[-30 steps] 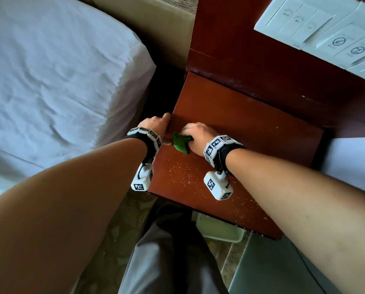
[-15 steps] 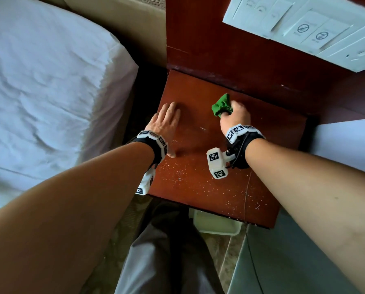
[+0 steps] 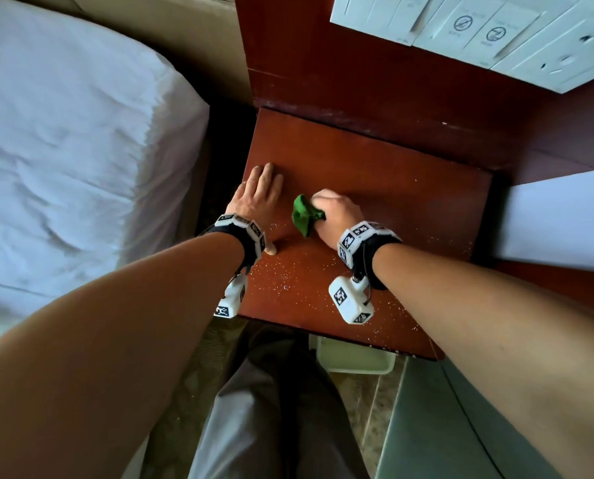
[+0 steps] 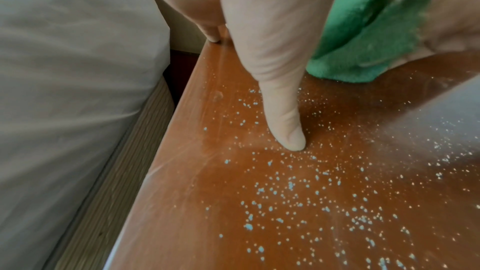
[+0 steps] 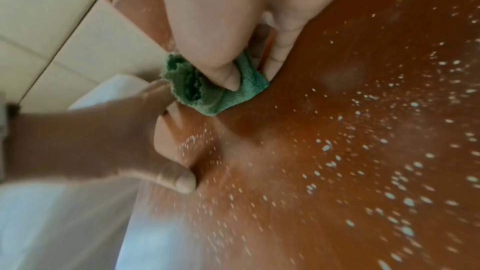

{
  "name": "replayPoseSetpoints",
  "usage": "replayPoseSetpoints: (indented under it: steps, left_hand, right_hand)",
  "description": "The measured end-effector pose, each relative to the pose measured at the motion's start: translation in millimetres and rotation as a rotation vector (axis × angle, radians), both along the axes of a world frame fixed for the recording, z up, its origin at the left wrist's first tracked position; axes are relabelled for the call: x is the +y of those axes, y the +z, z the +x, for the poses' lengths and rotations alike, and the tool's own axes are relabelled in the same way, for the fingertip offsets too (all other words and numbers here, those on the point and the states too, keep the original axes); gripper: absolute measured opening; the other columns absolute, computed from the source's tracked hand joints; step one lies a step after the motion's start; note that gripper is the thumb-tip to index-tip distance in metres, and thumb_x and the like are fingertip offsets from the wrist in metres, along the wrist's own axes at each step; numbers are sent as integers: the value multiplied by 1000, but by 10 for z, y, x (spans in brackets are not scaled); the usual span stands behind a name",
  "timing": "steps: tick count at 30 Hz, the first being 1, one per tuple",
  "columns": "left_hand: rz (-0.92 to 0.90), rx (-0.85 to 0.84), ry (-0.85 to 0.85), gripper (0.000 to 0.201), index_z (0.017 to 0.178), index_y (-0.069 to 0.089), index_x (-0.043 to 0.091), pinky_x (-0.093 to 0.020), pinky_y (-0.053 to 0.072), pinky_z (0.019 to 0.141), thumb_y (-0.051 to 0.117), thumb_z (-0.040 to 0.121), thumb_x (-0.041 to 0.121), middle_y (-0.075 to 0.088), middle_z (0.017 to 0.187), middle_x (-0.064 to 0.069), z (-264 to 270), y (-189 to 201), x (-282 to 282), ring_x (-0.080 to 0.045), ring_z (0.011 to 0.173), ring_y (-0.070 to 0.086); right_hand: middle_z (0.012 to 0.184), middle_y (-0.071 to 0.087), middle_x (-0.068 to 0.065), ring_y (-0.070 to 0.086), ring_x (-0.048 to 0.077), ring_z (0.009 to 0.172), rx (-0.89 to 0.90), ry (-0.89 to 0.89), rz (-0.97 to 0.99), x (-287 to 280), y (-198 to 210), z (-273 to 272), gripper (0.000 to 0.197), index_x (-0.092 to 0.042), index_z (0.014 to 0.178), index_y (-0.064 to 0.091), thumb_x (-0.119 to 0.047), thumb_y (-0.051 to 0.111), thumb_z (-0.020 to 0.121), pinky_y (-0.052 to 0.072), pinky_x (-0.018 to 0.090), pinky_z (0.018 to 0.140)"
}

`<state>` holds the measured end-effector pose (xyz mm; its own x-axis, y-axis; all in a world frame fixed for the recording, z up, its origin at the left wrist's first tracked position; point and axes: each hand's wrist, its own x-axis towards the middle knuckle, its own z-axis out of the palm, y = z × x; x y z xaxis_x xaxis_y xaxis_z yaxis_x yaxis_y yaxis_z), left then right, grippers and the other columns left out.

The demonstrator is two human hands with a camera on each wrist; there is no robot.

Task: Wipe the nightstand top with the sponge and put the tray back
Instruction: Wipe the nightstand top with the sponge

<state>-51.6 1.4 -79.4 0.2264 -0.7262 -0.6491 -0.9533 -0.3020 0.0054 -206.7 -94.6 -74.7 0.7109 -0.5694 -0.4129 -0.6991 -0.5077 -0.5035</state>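
Wipe is mid-pass, not done. Right hand (image 3: 333, 216) has thumb and fingers pinched on the bunched green sponge (image 3: 304, 216), pressing it onto the nightstand top (image 3: 392, 188); the sponge sits just right of the left hand (image 3: 259, 198) and touches the wood. Left hand lies flat on the top at its bed-side edge, fingers straight and close together, thumb splayed toward the front edge, holding nothing. My read: the back half of the top looks clean, while the front half, from the sponge to the front edge, still carries white crumbs (image 3: 288, 278), so most of the sweeping is left. Tray (image 3: 356, 357) looks to be the pale piece on the floor just under the top's front edge, only partly visible; putting it back is not started. View differences: head view alone shows the tray, the bed (image 3: 81, 167) left of the nightstand and the switch panel (image 3: 478, 36) above it. Left wrist view shows crumb density around the left thumb (image 4: 283, 118), plus the sponge's fuzzy texture. Right wrist view shows the actual pinch: thumb tip on top of the folded sponge (image 5: 215, 91), other fingers mostly hidden behind it.
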Motion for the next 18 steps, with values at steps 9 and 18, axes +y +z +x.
replayPoseSetpoints:
  steps: [9,18]
  left_hand:
    - [-21,-29,81,158,154,-11,8,-47,9,122,86,44,66,-20,160,-13,43,10,158,-34,149,-13]
    - [-7,4,86,157,153,-12,4,-42,8,121,82,47,72,-23,159,-15,111,-26,168,-34,149,-13]
  right_hand:
    - [85,61,-2,57,25,76,86,45,112,-107,89,45,10,-14,76,58,-22,53,78,45,34,61]
    - [111,59,12,56,35,103,-4,-447,-83,-415,-71,369,25,-7,105,64,-10,53,83,42,38,83]
